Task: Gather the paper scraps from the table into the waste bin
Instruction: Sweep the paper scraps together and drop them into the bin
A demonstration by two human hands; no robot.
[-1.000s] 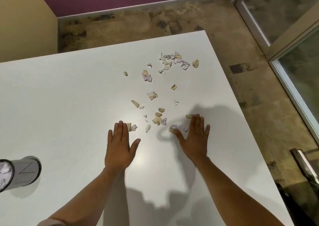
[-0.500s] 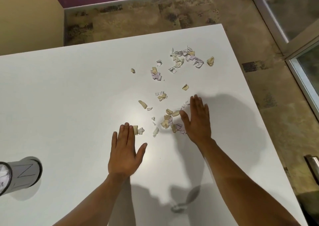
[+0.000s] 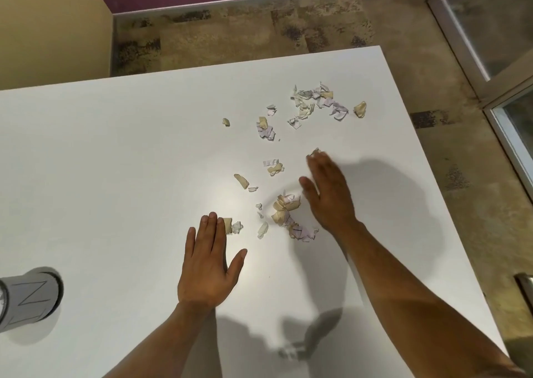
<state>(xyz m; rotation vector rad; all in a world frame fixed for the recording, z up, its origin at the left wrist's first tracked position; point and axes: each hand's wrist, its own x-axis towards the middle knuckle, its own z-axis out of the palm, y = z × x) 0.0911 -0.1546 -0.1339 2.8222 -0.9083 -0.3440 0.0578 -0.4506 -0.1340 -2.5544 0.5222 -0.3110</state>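
Observation:
Torn paper scraps, cream, white and pale purple, lie scattered over the white table [image 3: 115, 161]. A dense cluster [image 3: 315, 102] sits at the far right, and a small heap [image 3: 285, 207] is bunched against my right hand [image 3: 328, 193]. That hand rests flat on edge, fingers together and blurred, with one scrap [image 3: 315, 151] at its fingertips. My left hand [image 3: 209, 262] lies flat on the table, palm down, its fingertips touching a cream scrap [image 3: 227, 224]. The grey cylindrical waste bin [image 3: 30, 298] lies on its side at the left edge of view, far from both hands.
The table's right edge runs diagonally close to my right arm, with patterned floor [image 3: 288, 25] beyond it. A glass door frame [image 3: 461, 40] stands at the far right, and a metal handle [image 3: 523, 288] shows at the lower right.
My right hand has slid forward and leftward, pushing loose scraps into a tighter heap beside its palm. My left hand has stayed flat in nearly the same spot.

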